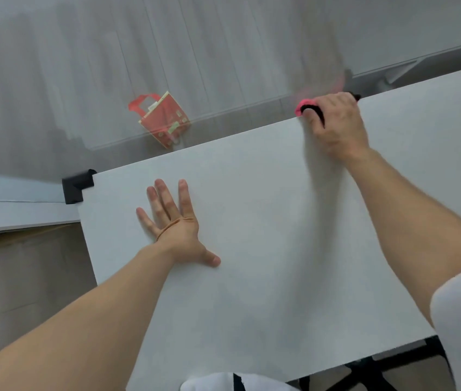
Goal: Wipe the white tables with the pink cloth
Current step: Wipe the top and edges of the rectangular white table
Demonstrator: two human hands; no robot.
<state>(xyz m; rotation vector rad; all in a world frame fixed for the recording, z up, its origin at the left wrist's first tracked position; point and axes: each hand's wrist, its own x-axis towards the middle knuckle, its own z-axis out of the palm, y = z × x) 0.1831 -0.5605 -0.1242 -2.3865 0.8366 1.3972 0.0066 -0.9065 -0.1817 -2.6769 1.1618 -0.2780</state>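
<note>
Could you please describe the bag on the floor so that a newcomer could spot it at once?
From the white table, look past its far edge to the grey floor. The bag lies tipped there, the only red thing on the floor, with a loop handle.

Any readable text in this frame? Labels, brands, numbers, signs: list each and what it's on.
No text can be read.
Red bag on the floor: pale printed patches and a light tag, too blurred and small to read.
White table: no markings visible.
Pink cloth gripped by the right hand: motion-blurred, no lettering visible.
Black corner guard: plain.
</note>
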